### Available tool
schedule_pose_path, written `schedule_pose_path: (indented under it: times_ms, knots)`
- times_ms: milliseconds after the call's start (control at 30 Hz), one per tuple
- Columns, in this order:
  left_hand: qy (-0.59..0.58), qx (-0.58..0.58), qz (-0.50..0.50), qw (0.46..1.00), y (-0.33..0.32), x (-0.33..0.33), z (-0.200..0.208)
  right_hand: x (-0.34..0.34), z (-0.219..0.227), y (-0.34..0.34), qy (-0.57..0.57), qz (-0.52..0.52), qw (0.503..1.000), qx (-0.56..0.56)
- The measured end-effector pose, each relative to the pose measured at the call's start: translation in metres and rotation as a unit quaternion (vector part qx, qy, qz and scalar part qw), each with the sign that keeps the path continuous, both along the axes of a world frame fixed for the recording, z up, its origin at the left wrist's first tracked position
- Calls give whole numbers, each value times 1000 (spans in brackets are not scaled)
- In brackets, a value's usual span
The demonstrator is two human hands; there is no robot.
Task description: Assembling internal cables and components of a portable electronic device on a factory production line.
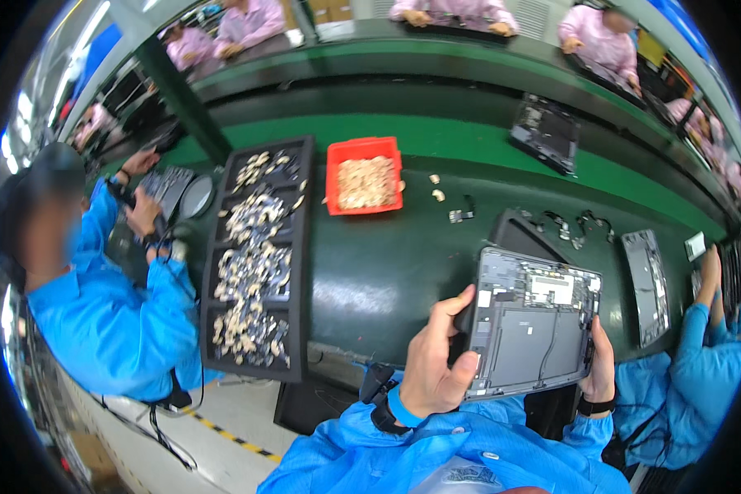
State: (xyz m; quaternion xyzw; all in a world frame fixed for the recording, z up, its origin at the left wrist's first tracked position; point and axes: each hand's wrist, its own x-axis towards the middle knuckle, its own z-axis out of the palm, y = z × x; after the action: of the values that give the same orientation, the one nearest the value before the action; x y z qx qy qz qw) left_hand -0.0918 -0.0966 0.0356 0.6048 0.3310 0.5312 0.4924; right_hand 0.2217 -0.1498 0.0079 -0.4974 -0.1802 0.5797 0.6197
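Between my two hands I hold an opened tablet housing [514, 350], tilted up, its inner side facing me. A circuit board [552, 290] with a pale label lies along its upper part, and a dark cable runs down the lower half. My left hand [440, 362] grips the left edge, thumb on the near side. My right hand [599, 366] holds the lower right edge. Just beyond the housing, a black tray [523, 235] rests on the green bench, partly hidden by it. Small flex cables [556, 224] lie behind.
A black compartment tray [303, 247] full of small parts and a red bin [333, 177] of beige pieces stand to the left. Other opened housings [646, 288] lie right and far right. Co-workers in blue [115, 329] sit on both sides; people in pink work across.
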Motion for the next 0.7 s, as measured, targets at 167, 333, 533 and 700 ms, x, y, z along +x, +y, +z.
schedule_pose_path:
  times_ms: [167,333,533,700]
  knots:
    - [-50,39,40,997,18,8,5,23,21,14,-52,39,998,2]
    - [72,-1,3,997,13,-35,-16,27,87,129,-34,-11,999,31]
    - [149,58,5,987,-11,-61,-60,69,79,301,-60,45,996,55]
    - [128,72,35,989,-7,-53,-50,9,39,428,-125,87,988,27]
